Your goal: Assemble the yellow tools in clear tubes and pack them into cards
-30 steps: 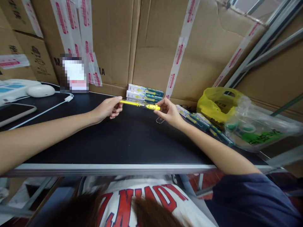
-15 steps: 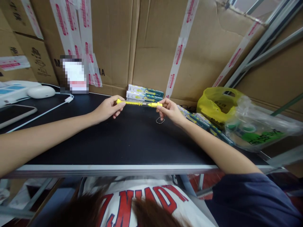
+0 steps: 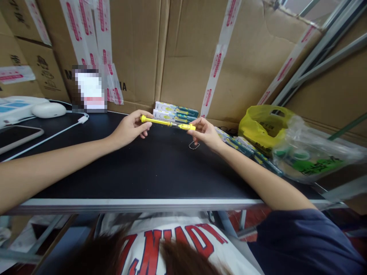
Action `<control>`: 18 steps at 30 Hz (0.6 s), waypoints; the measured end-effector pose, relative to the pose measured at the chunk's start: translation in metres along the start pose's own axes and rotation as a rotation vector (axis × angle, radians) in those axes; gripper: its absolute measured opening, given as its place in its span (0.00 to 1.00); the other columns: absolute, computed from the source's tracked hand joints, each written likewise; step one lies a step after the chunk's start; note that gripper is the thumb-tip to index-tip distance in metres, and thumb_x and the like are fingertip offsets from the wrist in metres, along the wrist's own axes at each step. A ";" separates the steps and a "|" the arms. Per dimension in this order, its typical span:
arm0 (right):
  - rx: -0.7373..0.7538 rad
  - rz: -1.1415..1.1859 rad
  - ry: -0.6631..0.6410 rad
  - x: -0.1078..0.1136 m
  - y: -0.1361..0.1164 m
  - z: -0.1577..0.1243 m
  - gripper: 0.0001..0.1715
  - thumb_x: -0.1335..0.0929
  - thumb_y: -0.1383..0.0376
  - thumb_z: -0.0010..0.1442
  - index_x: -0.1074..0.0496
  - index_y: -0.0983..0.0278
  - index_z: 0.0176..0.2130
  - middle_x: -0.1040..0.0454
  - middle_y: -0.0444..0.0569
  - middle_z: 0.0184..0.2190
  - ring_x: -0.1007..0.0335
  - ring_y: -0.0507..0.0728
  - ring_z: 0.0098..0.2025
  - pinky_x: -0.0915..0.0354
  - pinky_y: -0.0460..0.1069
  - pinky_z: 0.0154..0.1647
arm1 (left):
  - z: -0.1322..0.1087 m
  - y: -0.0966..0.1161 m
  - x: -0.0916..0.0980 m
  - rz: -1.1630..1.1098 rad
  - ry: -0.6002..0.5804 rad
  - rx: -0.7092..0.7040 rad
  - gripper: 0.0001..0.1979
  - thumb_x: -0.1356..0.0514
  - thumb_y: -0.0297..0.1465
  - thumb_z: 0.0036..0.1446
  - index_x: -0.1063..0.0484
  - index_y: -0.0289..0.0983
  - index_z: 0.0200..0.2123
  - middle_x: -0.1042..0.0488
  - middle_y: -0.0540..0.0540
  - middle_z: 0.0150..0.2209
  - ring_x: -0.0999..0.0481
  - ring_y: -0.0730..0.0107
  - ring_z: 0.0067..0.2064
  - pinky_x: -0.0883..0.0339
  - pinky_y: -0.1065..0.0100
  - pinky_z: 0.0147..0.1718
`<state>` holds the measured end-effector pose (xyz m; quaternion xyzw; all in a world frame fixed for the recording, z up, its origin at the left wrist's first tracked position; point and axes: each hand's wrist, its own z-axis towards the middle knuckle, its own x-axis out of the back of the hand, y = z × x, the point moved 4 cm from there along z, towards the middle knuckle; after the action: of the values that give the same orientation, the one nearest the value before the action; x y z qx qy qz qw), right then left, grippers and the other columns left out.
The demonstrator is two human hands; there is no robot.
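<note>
A slim yellow tool with a short metal shaft (image 3: 174,125) is held up between my two hands, above the black tabletop, tilting down slightly to the right. My left hand (image 3: 134,126) grips its knobbed left end between thumb and fingers. The thicker yellow right end is pinched by my right hand (image 3: 207,134). Beneath the right fingers a thin wire loop (image 3: 194,148) shows; whether it hangs from the tool or lies on the table I cannot tell. Behind the hands are stacked small printed boxes (image 3: 175,107) picturing a yellow tool.
More printed boxes (image 3: 243,147) lie right of my right hand, beside a yellow plastic bag (image 3: 252,124) and a clear bag (image 3: 321,152). On the left are a phone (image 3: 20,138), a white cable (image 3: 48,137) and a white rounded device (image 3: 48,110). Cardboard (image 3: 189,68) walls the back.
The tool's left end has risen a little, so it now slants down to the right. My left fingers have shifted along it and parted slightly; the right hand stays nearly in place.
</note>
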<state>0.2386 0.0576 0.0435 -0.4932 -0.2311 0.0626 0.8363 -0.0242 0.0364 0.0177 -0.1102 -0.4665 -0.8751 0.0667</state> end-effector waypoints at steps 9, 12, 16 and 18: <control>0.034 -0.045 -0.021 -0.001 0.000 0.000 0.27 0.24 0.54 0.48 0.39 0.62 0.37 0.30 0.40 0.29 0.36 0.44 0.20 0.34 0.43 0.17 | -0.003 0.009 -0.005 -0.059 0.016 0.071 0.17 0.39 0.35 0.53 0.33 0.34 0.45 0.34 0.54 0.23 0.31 0.76 0.23 0.32 0.74 0.20; 0.040 -0.071 -0.042 -0.001 0.000 0.001 0.26 0.26 0.52 0.51 0.39 0.62 0.39 0.29 0.41 0.29 0.37 0.45 0.19 0.35 0.42 0.16 | -0.003 0.005 -0.004 -0.067 0.005 0.125 0.12 0.40 0.38 0.56 0.32 0.34 0.34 0.36 0.54 0.19 0.33 0.77 0.20 0.35 0.75 0.18; 0.124 -0.154 -0.026 -0.001 -0.006 -0.002 0.26 0.25 0.53 0.49 0.36 0.62 0.40 0.31 0.42 0.31 0.39 0.45 0.22 0.36 0.42 0.17 | -0.004 -0.003 -0.003 -0.047 -0.035 0.277 0.24 0.46 0.45 0.60 0.36 0.35 0.19 0.40 0.52 0.13 0.39 0.78 0.15 0.41 0.75 0.15; 0.162 -0.184 -0.018 -0.002 -0.008 -0.005 0.25 0.25 0.54 0.49 0.35 0.62 0.40 0.31 0.43 0.33 0.39 0.45 0.23 0.36 0.42 0.18 | -0.005 -0.005 -0.002 -0.041 -0.034 0.321 0.26 0.47 0.46 0.60 0.37 0.35 0.17 0.41 0.52 0.12 0.39 0.78 0.14 0.41 0.75 0.15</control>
<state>0.2379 0.0492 0.0478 -0.4003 -0.2770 0.0085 0.8734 -0.0239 0.0350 0.0105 -0.1035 -0.6035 -0.7886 0.0575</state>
